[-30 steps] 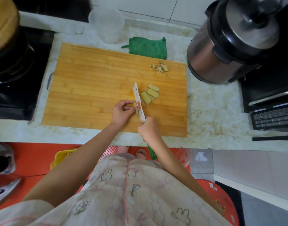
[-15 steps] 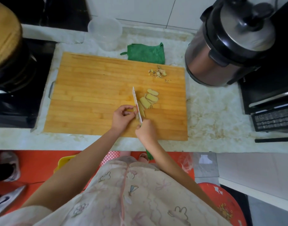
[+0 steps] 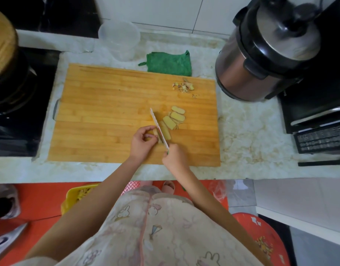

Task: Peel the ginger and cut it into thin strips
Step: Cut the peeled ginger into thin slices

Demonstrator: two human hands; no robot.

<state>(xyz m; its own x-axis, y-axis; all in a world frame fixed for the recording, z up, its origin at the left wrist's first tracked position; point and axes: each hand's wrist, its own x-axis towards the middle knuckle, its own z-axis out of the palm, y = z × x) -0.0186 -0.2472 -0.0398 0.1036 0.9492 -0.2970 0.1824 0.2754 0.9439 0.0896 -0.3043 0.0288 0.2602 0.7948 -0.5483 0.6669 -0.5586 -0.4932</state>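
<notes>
On the bamboo cutting board (image 3: 107, 104) my left hand (image 3: 142, 142) pinches the small remaining piece of peeled ginger (image 3: 155, 133) near the board's front middle. My right hand (image 3: 174, 156) grips the green handle of a white-bladed knife (image 3: 158, 127), whose blade stands on edge against the ginger, right beside my left fingertips. Several flat yellow ginger slices (image 3: 174, 120) lie fanned out just right of the blade. A small heap of ginger peelings (image 3: 183, 86) sits at the board's far right corner.
A steel and black pressure cooker (image 3: 265, 52) stands right of the board. A green cloth (image 3: 170, 63) and a clear plastic container (image 3: 119, 40) lie behind it. A black stove (image 3: 15, 104) with a pot is at the left, a black appliance (image 3: 319, 120) at the right.
The blade has come down through the ginger beside my left fingers, and one more slice lies to its right. The camera view shifted slightly downward.
</notes>
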